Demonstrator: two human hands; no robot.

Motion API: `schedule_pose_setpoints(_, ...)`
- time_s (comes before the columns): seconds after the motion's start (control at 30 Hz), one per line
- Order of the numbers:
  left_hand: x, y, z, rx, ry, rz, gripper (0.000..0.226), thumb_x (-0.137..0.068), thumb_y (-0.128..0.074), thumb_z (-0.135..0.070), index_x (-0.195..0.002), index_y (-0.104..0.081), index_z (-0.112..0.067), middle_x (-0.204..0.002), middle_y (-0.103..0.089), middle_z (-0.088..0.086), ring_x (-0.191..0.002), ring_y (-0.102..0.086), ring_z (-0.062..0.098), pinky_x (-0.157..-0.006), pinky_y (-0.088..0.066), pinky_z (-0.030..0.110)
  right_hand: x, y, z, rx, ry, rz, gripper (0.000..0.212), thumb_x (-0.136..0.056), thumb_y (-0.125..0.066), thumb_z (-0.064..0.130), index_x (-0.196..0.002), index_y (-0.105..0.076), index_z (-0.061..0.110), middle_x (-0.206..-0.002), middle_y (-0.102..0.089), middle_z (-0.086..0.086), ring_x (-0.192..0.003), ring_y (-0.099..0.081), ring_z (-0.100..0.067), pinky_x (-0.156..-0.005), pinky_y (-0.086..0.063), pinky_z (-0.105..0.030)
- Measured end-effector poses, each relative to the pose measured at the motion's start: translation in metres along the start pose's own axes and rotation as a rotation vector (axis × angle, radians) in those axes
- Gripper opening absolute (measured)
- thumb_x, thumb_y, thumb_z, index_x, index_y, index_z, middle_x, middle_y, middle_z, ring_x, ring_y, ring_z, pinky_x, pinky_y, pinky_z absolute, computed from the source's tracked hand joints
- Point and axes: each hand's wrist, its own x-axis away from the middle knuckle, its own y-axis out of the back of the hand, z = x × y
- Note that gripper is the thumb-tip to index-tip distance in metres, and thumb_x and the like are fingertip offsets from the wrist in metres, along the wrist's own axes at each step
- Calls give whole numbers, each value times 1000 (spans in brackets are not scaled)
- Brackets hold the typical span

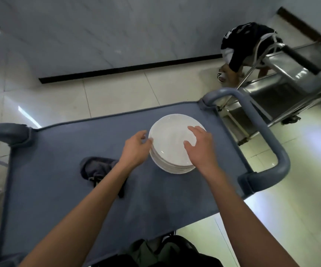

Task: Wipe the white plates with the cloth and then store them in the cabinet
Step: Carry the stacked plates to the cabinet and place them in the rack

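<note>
Where the grey cart top (59,170) serves as worktop, a stack of white plates (172,145) toward its far right part, near the right handle (271,143). Left hand (136,149) at the stack's left rim, fingers curled against the edge; cannot tell whether that grip is closed on a plate. Right hand (199,145) over the stack's right side, fingers spread and relaxed, grip apart, resting on or just above the top plate. Dark cloth (98,170) crumpled left of the stack, partly under the left forearm. Steel trolley (290,81) beyond the stack, to the right.
</note>
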Motion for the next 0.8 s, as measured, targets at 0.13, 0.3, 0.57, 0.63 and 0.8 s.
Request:
schedule_pose_setpoints(0.13,-4,-23,-20,-34,-9,-11,38,-95,-57,-32,-131,-59,-22,-126,-66,0,-111,-62,25,-96,-50,40,-7,9,-34,97,-108,78,65,-94,-62,30,-152,-35,23,-161,-27,-8,-146,-23,-30,-119,-24,-47)
schedule_pose_setpoints(0.3,-6,-38,-28,-27,37,-80,45,-94,-59,-27,-138,-54,-20,-132,-62,0,-112,-59,23,-92,-49,38,-17,10,-56,-17,-174,148,71,-90,-64,31,-152,-30,23,-156,-35,-7,-143,-31,-32,-116,-32,-49)
schedule_pose_setpoints(0.57,-3,-48,-30,11,56,-171,28,-87,-56,-15,-110,-62,-32,-99,-63,-15,-94,-61,14,-72,-46,28,-19,8,-62,-286,-185,174,61,-84,-67,23,-138,-40,27,-133,-56,3,-123,-52,-24,-102,-47,-41)
schedule_pose_setpoints(0.63,-4,-49,-33,52,83,-180,30,-85,-55,-12,-104,-62,-35,-94,-64,-18,-92,-62,11,-74,-49,31,-21,9,-62,-312,-196,179,62,-83,-69,22,-138,-40,26,-131,-56,1,-122,-51,-25,-102,-48,-47)
schedule_pose_setpoints(0.8,-5,-51,-38,139,155,-186,35,-80,-53,-6,-100,-67,-30,-94,-69,-11,-90,-63,13,-68,-52,32,-25,6,-63,-343,-201,181,64,-84,-67,17,-142,-38,21,-133,-53,-4,-124,-48,-27,-103,-46,-46)
